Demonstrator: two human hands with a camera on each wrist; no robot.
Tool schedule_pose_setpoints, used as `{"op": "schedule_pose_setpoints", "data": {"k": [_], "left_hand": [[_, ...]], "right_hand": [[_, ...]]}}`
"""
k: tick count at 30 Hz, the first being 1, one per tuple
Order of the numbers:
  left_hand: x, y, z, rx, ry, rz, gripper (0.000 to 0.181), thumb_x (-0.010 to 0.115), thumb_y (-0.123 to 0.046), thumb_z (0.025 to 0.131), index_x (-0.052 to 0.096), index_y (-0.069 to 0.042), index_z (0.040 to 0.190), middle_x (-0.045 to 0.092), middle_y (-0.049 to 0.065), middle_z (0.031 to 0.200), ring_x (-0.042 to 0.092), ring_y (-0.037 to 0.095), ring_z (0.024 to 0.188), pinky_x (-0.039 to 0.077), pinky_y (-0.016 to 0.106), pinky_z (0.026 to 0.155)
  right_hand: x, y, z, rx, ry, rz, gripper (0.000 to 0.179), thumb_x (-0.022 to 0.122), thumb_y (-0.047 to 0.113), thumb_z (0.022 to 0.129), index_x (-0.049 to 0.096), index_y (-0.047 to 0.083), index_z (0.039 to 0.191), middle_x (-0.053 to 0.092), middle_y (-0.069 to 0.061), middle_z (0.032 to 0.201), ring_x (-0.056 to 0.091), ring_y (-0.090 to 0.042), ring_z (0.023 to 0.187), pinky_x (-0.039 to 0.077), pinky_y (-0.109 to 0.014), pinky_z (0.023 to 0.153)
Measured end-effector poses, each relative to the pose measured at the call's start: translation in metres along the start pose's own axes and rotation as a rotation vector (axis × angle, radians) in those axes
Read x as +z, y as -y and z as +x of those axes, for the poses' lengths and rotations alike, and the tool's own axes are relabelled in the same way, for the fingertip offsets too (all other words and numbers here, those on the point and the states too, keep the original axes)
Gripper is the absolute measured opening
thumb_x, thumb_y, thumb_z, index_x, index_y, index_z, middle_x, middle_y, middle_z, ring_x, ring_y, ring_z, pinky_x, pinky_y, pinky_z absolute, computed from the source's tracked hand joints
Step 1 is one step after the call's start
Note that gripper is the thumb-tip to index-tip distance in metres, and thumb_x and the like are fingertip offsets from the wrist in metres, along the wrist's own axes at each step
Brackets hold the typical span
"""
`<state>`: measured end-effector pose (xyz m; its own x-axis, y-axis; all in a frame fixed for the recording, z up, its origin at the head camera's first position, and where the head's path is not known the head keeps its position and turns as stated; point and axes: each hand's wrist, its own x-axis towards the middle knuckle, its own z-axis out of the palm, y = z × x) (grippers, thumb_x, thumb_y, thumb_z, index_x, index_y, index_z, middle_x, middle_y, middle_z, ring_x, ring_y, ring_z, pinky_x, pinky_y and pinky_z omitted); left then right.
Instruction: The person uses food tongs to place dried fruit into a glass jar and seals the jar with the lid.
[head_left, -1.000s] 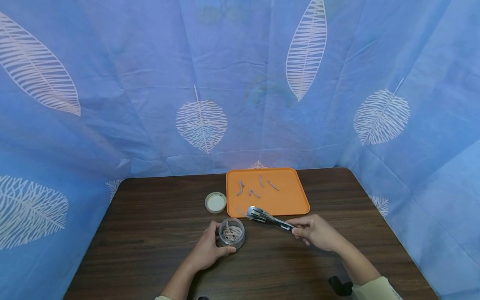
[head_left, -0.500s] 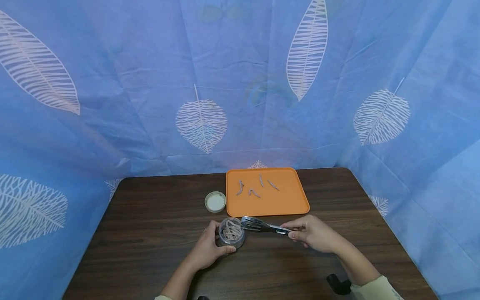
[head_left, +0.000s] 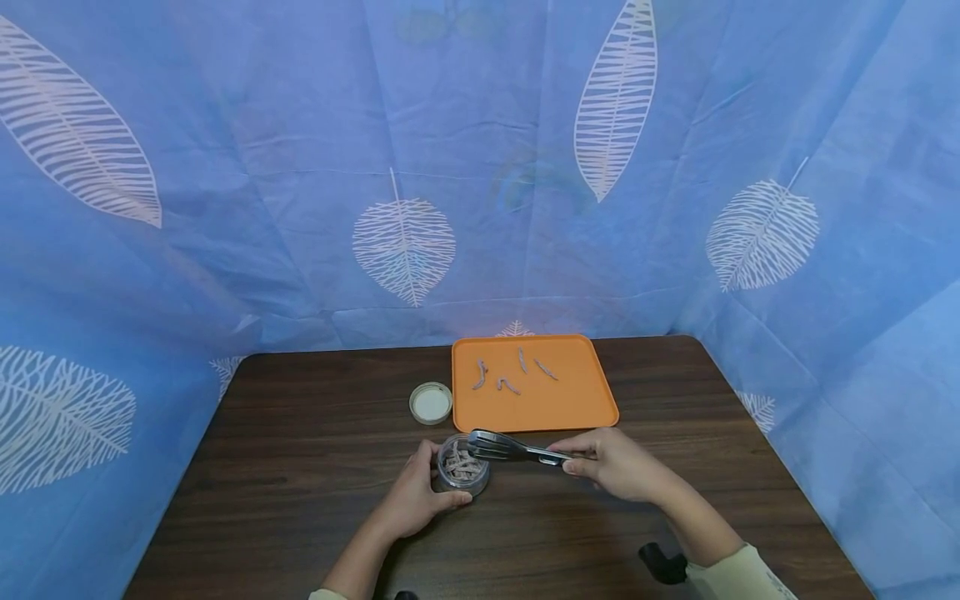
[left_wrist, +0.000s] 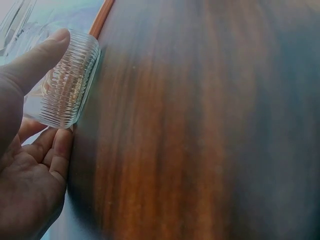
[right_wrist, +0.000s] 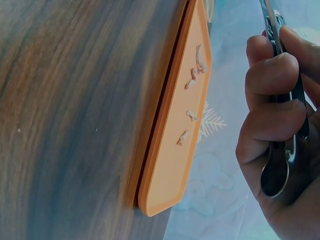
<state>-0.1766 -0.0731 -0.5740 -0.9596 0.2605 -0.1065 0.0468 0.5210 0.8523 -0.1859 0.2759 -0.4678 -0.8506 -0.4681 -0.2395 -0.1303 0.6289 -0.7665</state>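
My left hand (head_left: pixel 408 504) grips a small clear jar (head_left: pixel 481 486) on the table, with the thumb on its near side and fingers behind. Pale greyish strips (head_left: pixel 460 469) fill part of the jar. Ribbed glass walls show in the left wrist view, under the thumb. My right hand (head_left: pixel 626 468) holds metal serving tongs (head_left: pixel 517 451) by the handles. Their slotted head reaches over the jar's mouth from the right. In the right wrist view, several fingers wrap the tongs' handle (right_wrist: pixel 275 177); the head lies outside that view.
An orange tray (head_left: pixel 570 408) lies behind the jar with several twisted grey strips (head_left: pixel 508 386) on its back half. A round lid (head_left: pixel 431 405) sits left of the tray. Patterned blue cloth (head_left: pixel 300 208) hangs around the dark wooden table (head_left: pixel 300 467).
The tongs have moved left and slightly toward me, from the tray's front edge to over the jar's mouth, and my right hand with them. My left hand and the jar stay put.
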Motion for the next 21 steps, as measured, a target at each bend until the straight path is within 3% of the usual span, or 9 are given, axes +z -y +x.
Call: {"op": "schedule_pose_setpoints", "data": {"k": [13,20,21], "left_hand": [[0.0003,0.0007,0.0005,-0.004,-0.002,0.010,0.075,0.096,-0.036,0.084,0.049,-0.007,0.134,0.059,0.018,0.136,0.061,0.037,0.130,0.056,0.054,0.108],[0.0003,-0.0002,0.0005,-0.013,-0.003,0.015,0.075,0.097,-0.037,0.083,0.050,-0.007,0.134,0.059,0.018,0.135,0.063,0.038,0.128,0.056,0.056,0.106],[0.0003,-0.0006,0.0005,-0.014,-0.004,0.019,0.075,0.097,-0.037,0.083,0.050,-0.007,0.134,0.059,0.018,0.135,0.063,0.038,0.128,0.056,0.056,0.106]], "right_hand": [[0.0019,0.0018,0.0021,0.045,-0.044,0.008,0.041,0.070,0.026,0.107,0.068,0.017,0.148,0.046,0.006,0.059,0.043,-0.009,0.050,0.032,-0.022,0.045],[-0.0030,-0.0022,0.0043,0.078,-0.104,0.037,0.051,0.072,0.028,0.106,0.062,0.012,0.153,0.067,-0.001,0.080,0.053,-0.012,0.059,0.036,-0.024,0.047],[-0.0042,-0.0031,0.0049,0.083,-0.113,0.037,0.052,0.072,0.028,0.106,0.062,0.012,0.154,0.064,0.000,0.077,0.053,-0.012,0.060,0.036,-0.024,0.047]]}}
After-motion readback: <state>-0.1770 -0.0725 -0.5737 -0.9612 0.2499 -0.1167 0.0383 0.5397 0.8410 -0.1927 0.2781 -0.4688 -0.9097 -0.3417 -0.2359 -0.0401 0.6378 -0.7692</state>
